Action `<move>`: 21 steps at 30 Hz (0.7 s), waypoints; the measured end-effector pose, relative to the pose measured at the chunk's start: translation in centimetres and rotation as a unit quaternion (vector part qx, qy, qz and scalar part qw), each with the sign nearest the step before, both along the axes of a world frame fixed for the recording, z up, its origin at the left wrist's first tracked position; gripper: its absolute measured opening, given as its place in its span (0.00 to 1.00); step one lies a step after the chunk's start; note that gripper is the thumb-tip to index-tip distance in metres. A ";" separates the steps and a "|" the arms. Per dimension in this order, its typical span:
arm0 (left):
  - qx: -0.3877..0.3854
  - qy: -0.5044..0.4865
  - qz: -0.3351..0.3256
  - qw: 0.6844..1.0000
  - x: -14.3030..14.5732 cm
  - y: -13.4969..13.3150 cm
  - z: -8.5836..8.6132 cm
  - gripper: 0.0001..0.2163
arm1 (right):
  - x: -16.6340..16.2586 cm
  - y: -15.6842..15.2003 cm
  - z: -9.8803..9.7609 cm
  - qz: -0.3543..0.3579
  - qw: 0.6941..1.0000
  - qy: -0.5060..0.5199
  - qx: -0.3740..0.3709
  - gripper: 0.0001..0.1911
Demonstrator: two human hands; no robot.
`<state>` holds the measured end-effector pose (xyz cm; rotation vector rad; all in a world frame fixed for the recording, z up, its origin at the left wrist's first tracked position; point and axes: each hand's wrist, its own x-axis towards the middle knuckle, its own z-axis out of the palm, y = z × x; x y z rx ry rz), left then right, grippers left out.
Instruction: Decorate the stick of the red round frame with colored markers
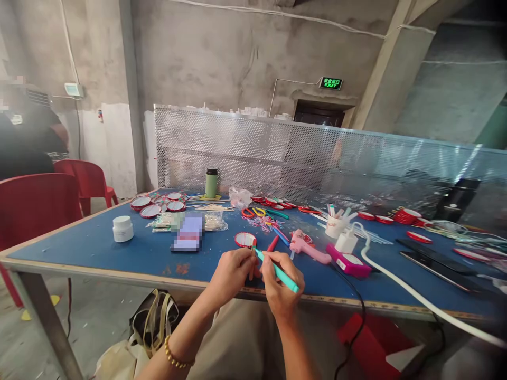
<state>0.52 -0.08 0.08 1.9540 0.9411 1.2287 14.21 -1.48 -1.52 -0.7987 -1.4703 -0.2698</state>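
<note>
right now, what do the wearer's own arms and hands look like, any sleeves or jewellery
The left hand and right hand are ungloved, and no sleeves show on the visible forearms. A bracelet of round, gold-coloured beads circles the left wrist; none shows on the right.

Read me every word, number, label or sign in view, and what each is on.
"安全出口 EXIT": on the lit green sign.
White jar: label print too small to read.
Phone: screen blurred out, unreadable.
White cup: red marking, too small to read.
Turquoise pen in the right hand: no text can be made out.
</note>
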 end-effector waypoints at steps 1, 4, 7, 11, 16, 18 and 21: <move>0.000 0.001 0.001 1.000 0.0 0.0 0.0 0.15 | 0.0 0.0 0.0 0.001 1.000 0.000 -0.001 0.06; 0.003 0.004 0.005 1.000 0.0 -0.1 0.1 0.15 | 0.0 0.0 -0.1 -0.001 1.000 -0.004 0.000 0.05; 0.003 0.003 0.008 1.000 0.0 -0.2 0.1 0.16 | 0.0 0.0 0.0 -0.001 1.000 -0.006 0.002 0.05; 0.008 0.008 0.009 1.000 0.0 -0.2 0.1 0.16 | 0.0 0.1 0.2 0.001 1.000 -0.009 0.002 0.05; 0.011 0.014 0.011 1.000 0.0 -0.1 0.1 0.16 | -0.1 0.0 0.3 0.003 1.000 -0.006 -0.001 0.05; 0.012 0.014 0.011 1.000 0.0 -0.1 0.1 0.16 | -0.1 0.0 0.3 0.002 1.000 -0.006 -0.005 0.06; 0.012 0.014 0.011 1.000 0.0 -0.1 0.2 0.17 | -0.1 0.0 0.3 0.002 1.000 -0.010 -0.008 0.06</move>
